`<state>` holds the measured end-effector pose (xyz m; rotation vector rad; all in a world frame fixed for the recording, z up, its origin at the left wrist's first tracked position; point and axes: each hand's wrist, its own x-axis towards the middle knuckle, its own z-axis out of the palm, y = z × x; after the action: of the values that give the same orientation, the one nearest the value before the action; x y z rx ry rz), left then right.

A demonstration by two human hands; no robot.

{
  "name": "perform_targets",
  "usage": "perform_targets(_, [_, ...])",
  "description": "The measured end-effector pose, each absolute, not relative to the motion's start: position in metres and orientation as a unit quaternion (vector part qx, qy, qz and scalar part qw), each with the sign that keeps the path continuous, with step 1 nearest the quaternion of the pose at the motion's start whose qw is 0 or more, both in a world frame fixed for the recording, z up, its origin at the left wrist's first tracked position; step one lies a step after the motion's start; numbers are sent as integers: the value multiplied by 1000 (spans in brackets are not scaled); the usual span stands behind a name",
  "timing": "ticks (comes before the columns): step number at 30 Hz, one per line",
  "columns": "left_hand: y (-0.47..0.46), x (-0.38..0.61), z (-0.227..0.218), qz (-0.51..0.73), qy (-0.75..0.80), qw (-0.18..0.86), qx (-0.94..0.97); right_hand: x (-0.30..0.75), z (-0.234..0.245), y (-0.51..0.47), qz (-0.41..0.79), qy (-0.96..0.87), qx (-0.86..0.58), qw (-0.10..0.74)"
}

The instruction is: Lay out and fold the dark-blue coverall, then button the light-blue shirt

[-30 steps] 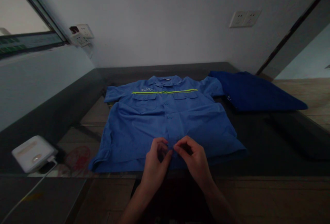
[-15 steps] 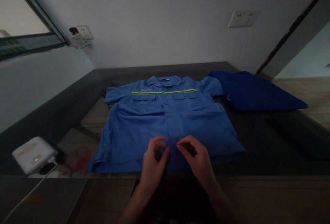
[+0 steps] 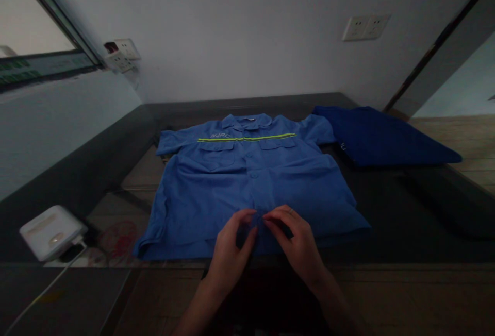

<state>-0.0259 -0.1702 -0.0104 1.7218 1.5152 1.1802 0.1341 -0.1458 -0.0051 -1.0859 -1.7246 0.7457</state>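
A blue short-sleeved work shirt (image 3: pixel 201 186) lies front up, with its collar at the far side and a yellow-green stripe across the chest. Buttons run down its middle placket. Both hands work at the lower placket, close to the hem. My left hand (image 3: pixel 232 243) is curled, thumb and fingertips closing on the cloth beside the placket. Just to its right, my right hand (image 3: pixel 296 238) pinches the shirt's front edge between thumb and forefinger. Whatever button lies between the fingertips is too dark and small to make out.
The shirt rests on a dark glossy table (image 3: pixel 386 212). A folded dark-blue cloth item (image 3: pixel 390 137) touches the right sleeve. At the left stands a white box-shaped device (image 3: pixel 52 233) with a cable. Wall sockets (image 3: pixel 365 28) are behind the table.
Both hands have shifted slightly at the placket, and their fingertips are closer together. My left fingers have come down a little. The shirt lies almost as before.
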Motion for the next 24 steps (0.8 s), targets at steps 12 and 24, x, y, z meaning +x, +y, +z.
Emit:
perform_targets(12, [-197,-212,-8,263,674,-4,690,283,-21,-160,20,-712,-601,362])
perform_targets(24, [-187,-243,-9,164,721,73,669,317,-38,-132,83,-682,-655,315])
